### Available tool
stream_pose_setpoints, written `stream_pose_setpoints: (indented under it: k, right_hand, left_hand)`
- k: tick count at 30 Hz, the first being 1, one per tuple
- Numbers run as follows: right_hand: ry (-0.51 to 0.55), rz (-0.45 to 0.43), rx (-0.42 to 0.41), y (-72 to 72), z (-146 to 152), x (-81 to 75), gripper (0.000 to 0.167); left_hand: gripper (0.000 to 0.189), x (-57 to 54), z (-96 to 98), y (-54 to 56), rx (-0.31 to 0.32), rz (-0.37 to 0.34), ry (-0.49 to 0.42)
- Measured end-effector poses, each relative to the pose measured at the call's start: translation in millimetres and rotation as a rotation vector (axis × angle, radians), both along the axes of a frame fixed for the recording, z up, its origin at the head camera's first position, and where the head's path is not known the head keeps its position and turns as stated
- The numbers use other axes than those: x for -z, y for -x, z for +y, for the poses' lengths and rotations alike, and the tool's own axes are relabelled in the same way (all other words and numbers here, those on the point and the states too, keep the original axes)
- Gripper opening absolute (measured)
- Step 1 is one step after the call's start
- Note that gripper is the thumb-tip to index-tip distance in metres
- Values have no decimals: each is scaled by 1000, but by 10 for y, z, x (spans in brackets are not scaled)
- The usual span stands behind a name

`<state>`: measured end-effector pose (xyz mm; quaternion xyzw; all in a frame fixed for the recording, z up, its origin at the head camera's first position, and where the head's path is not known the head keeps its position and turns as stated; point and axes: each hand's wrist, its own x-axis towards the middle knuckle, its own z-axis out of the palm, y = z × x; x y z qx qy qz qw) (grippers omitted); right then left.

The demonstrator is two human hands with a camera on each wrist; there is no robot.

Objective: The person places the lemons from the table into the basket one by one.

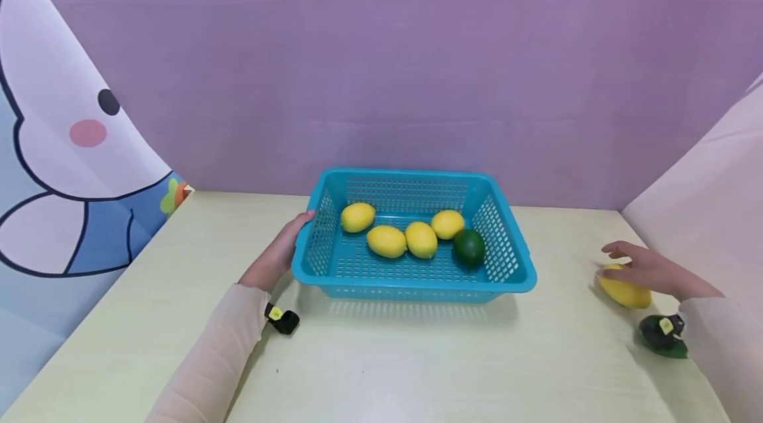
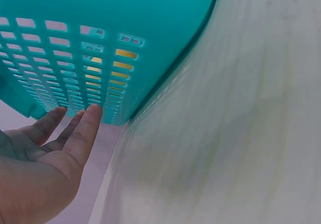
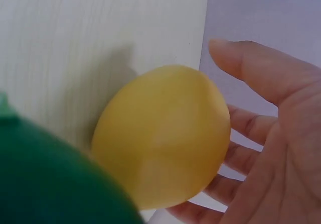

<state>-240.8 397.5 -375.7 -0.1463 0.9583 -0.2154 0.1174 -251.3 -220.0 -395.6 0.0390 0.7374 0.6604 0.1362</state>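
Observation:
Straight fingers of my left hand touch the outside of the blue plastic basket at its left end. The left wrist view shows those fingers against the slotted wall. At the far right, my right hand is over a smooth yellow fruit on the table. In the right wrist view, the thumb stands apart from the yellow fruit, and the other fingers lie behind it, loosely spread. A dark green fruit sits close by, partly hidden by the wrist camera in the head view.
Inside the basket lie several lemons and a dark green avocado-like fruit. The pale table extends around it. A purple cloth hangs behind, with a cartoon-printed cloth on the left.

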Motion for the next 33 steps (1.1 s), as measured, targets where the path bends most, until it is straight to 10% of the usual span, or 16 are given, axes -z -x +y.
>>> stream_pose_setpoints:
  k: [33]
  right_hand:
    - [-64,-81,45,-62,66,92,58]
  left_hand:
    - [73,-17,1,-9,13,-8,1]
